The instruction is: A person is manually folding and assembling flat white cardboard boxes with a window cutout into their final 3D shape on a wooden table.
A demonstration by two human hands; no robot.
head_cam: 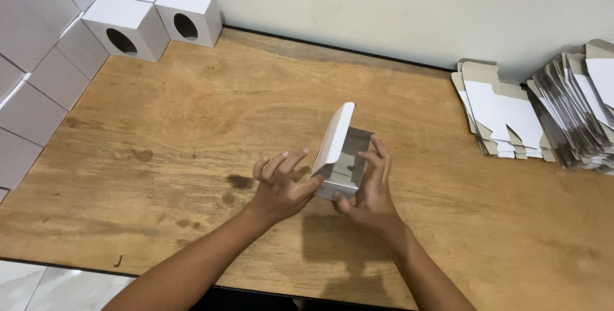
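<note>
A small white cardboard box [339, 151] with a grey inside is held above the wooden table [192, 113], its open end facing me and one flap standing up on its left. My left hand [281, 186] touches the box's left side with the fingertips, fingers spread. On the other side, my right hand [371, 189] grips its right wall and lower corner, thumb underneath.
Folded white boxes with round holes [150, 17] stand at the back left, beside a stack of closed white boxes [38, 62] along the left edge. Flat unfolded box blanks [505, 113] and a larger fanned pile [582, 113] lie at the right by the wall.
</note>
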